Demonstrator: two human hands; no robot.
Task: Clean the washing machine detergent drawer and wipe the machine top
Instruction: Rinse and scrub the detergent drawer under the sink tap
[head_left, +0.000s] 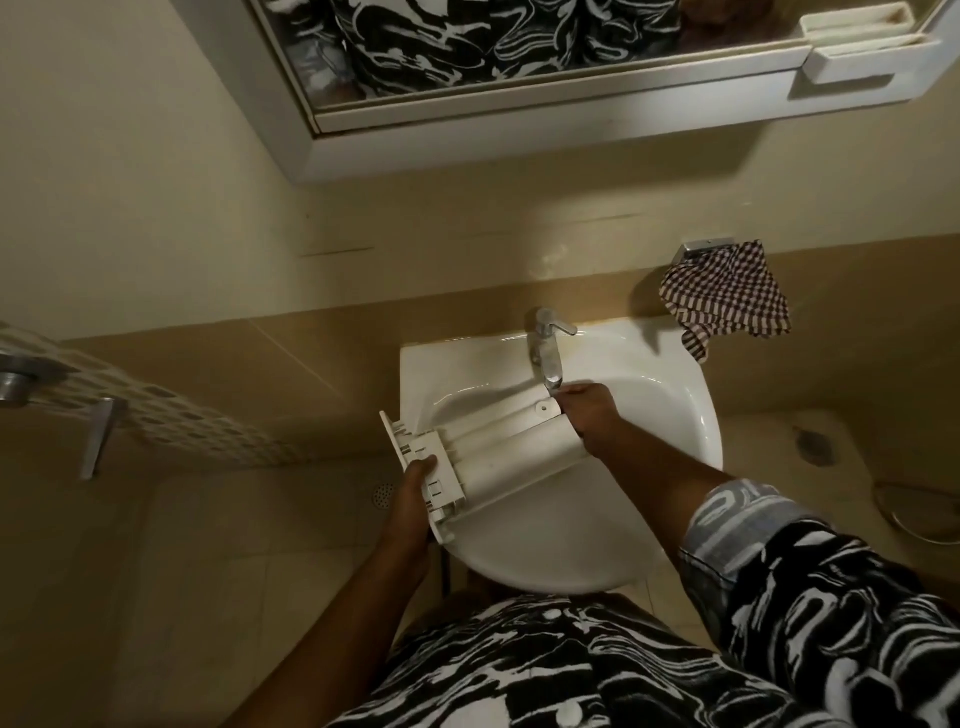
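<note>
Detergent drawer (498, 447): left hand (410, 491), right hand (589, 415) grip opposite ends, fingers (423, 466) curled.

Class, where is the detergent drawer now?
Head view, centre: the detergent drawer spans the left side of the sink, left hand gripping its near end, right hand its far end under the tap.

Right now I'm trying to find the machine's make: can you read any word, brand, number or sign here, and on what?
None can be read. The detergent drawer shows only bare white plastic, the tap carries no legible mark, and the shirt bears a pattern, not letters.
</note>
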